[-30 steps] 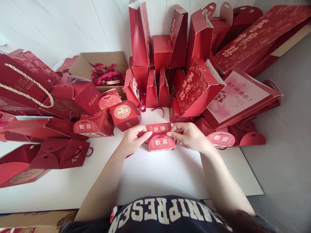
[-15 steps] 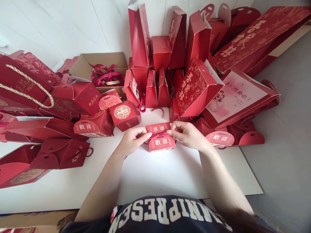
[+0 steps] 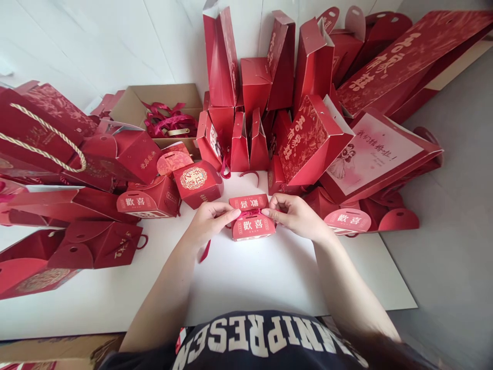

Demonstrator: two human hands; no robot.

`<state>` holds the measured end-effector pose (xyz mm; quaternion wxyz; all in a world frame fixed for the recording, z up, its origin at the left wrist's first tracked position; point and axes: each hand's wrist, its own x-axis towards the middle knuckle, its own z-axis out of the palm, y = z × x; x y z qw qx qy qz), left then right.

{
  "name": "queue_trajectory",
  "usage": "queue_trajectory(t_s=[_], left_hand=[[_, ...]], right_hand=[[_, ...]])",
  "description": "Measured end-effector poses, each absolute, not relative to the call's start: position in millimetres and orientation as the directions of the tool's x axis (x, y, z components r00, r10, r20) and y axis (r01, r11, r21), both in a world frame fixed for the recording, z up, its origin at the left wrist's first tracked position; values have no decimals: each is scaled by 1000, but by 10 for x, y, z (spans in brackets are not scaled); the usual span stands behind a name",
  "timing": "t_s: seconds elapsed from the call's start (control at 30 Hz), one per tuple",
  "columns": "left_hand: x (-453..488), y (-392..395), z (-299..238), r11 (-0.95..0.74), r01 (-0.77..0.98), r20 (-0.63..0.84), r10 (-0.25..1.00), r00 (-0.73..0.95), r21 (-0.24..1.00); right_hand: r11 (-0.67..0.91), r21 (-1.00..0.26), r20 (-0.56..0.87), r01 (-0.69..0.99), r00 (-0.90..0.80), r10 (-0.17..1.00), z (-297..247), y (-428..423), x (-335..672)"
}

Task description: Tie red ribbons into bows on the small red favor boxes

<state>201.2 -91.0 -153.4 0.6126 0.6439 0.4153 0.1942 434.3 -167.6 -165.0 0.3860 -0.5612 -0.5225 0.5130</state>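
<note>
A small red gift box (image 3: 253,229) with pale Chinese characters lies on the white table, its two rounded flaps spread apart. Across its top runs a dark pink ribbon (image 3: 251,212), looped or knotted in the middle. My left hand (image 3: 211,222) pinches the ribbon at the box's left side, and a loose ribbon end (image 3: 205,252) hangs below its wrist. On the right side my right hand (image 3: 289,216) pinches the ribbon between thumb and bent index finger. How the knot is laid is too small to make out.
Several red gift boxes (image 3: 192,184) and a bag with a rope handle (image 3: 46,139) crowd the left. Behind stands a cardboard box (image 3: 173,92) of ribbons (image 3: 169,119). Tall red boxes (image 3: 221,56) are stacked at the back. A grey wall (image 3: 454,231) bounds the right.
Both hands and the gift box have shifted slightly left. The ribbon's middle is drawn into a more compact bunch, and more of the loose end shows below my left hand.
</note>
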Motion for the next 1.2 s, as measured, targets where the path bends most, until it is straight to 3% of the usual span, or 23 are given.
queue_trajectory(t_s=[0.17, 0.3, 0.4, 0.57, 0.7, 0.93, 1.07, 1.2], left_hand=[[2085, -929, -1375, 88, 420, -340, 744, 576, 903], [2140, -897, -1287, 9, 536, -351, 765, 540, 844], [2151, -822, -1261, -85, 617, -390, 707, 591, 782], [2131, -719, -1167, -205, 622, -400, 608, 686, 756], [2165, -731, -1107, -174, 635, -436, 592, 678, 753], [2286, -771, -1187, -157, 651, -411, 660, 628, 743], [2281, -759, -1183, -91, 620, -444, 619, 648, 779], [2249, -734, -1205, -52, 596, -438, 627, 644, 801]], right_hand=[[-233, -960, -251, 153, -107, 962, -1540, -1673, 4340], [-241, -924, -286, 296, -118, 951, -1381, -1639, 4311], [-225, -886, -280, 406, -81, 956, -1286, -1618, 4301], [-186, -903, -247, 387, -114, 962, -1232, -1616, 4365], [-138, -896, -188, 423, -78, 979, -1229, -1589, 4357], [-193, -795, -290, 576, -80, 954, -1194, -1534, 4212], [-263, -801, -392, 538, -139, 909, -1179, -1507, 4207], [-269, -851, -403, 450, -234, 885, -1223, -1450, 4237]])
